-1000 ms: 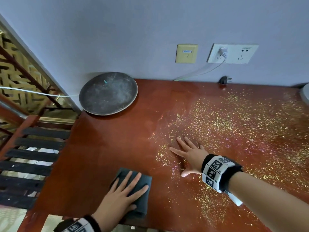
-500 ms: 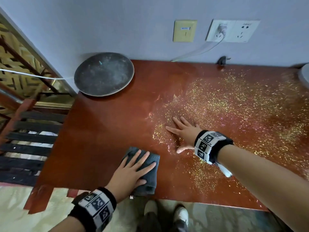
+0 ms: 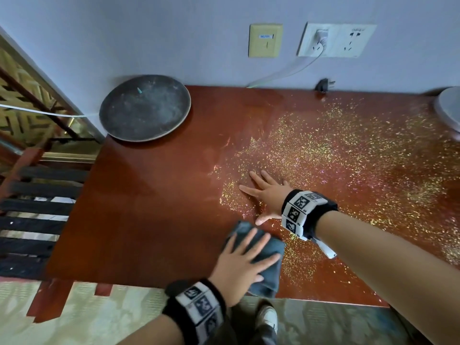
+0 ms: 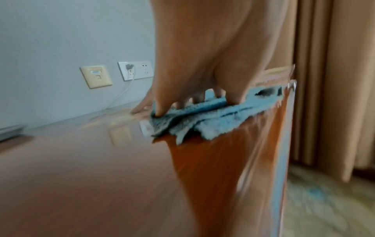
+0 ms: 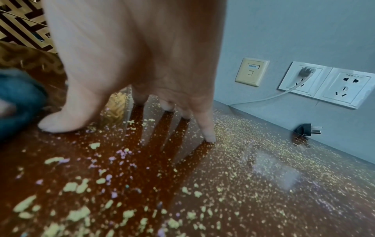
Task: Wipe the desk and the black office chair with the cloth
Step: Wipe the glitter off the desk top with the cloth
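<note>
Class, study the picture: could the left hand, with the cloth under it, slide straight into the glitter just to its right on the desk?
Probably yes. The left hand lies flat on the cloth, and the glitter starts at the cloth's edge. The right hand rests further back, apparently clear.

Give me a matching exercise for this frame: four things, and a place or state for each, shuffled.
Things:
1. cloth
2. right hand
3. dish
4. black plug

States:
A. flat on the glitter
B. far left corner of the desk
C. lies loose by the wall
D. under the left hand

Pairs: 1-D, 2-A, 3-B, 4-C
</note>
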### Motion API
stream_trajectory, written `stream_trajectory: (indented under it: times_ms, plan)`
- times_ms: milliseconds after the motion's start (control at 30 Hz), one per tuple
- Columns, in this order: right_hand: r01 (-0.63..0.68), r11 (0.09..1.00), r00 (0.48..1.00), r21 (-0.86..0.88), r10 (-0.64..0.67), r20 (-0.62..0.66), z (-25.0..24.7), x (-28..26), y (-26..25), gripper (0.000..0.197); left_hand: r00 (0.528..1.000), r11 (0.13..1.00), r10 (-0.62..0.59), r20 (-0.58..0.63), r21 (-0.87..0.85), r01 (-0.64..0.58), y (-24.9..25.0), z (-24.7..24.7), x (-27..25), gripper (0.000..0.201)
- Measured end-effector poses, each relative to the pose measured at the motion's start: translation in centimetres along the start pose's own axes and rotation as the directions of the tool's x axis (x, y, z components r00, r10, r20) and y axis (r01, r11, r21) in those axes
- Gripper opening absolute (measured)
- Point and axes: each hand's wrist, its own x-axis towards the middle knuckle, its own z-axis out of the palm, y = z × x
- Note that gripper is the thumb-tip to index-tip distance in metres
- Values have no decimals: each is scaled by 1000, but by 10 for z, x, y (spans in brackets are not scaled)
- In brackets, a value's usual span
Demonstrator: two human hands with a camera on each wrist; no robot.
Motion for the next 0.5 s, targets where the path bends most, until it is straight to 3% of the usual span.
stream_trajectory:
  times_ms: [100,300,433,500]
  plan:
    - [13,1000,1000,-13,-13,8,0,2,3,105,999,999,36,-2,-24,-36,2,-9,8,84]
    - [28,1000,1000,-10,-28,13,-3,0,6,104,985,992,-118,126,-30,123,-55,-4,-59,95]
    - [36,999,999,7,-36,28,-7,-2,6,98,986,995,-89,141,-42,96,-24,-5,-23,88]
    - [65,997,997,30,-63,-52,-15,-18,6,87,988,994,-77,134,-61,86,-11,-8,0,85]
